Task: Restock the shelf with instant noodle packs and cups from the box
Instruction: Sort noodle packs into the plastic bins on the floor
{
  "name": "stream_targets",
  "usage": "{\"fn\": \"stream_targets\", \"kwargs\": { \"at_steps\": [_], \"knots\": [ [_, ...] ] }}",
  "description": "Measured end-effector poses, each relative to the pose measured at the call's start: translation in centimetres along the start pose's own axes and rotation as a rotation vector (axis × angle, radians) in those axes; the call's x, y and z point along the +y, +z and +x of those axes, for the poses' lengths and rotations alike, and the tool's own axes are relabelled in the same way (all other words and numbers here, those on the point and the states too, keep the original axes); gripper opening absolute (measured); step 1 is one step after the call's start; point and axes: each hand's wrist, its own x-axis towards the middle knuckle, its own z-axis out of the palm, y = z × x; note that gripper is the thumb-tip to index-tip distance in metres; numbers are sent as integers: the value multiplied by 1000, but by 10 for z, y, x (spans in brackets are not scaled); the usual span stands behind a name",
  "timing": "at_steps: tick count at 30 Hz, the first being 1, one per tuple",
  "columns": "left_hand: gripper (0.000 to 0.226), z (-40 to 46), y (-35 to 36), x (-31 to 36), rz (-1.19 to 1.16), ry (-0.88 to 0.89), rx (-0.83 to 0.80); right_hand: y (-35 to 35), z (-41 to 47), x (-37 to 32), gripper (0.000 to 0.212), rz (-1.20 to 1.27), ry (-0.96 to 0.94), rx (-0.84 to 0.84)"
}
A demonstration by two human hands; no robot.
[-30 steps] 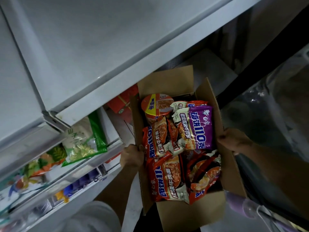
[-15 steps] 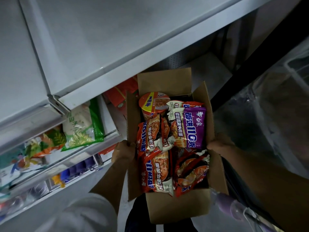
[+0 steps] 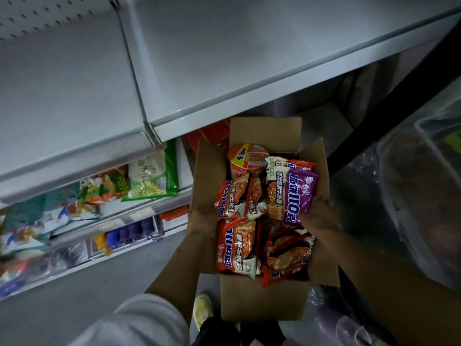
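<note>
Head view: an open cardboard box (image 3: 259, 300) is held above the floor, in front of a white shelf (image 3: 224, 71). The box is gripped at its side flaps – the left hand (image 3: 203, 221) curls over the left flap, the right hand (image 3: 320, 217) over the right flap; the fingertips of both are hidden inside the box or behind packs. A noodle cup (image 3: 247, 158) is seen at the far end, partly covered by red noodle packs (image 3: 235, 245) and a purple pack (image 3: 296, 196). What lies beneath cannot be made out. On a lower shelf to the left, a green bag (image 3: 152, 178) is visible – further goods there are blurred. A yellow shoe (image 3: 203, 308) is partly hidden by the box.
</note>
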Motion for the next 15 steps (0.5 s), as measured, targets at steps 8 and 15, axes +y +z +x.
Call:
{"fn": "stream_targets", "kwargs": {
  "at_steps": [8, 15],
  "knots": [
    [16, -37, -56, 3, -386, -30, -40, 12, -70, -91, 26, 248, -165, -73],
    [14, -72, -159, -42, -688, -10, -95, 54, -164, -168, 5, 500, -285, -178]
  ]
}}
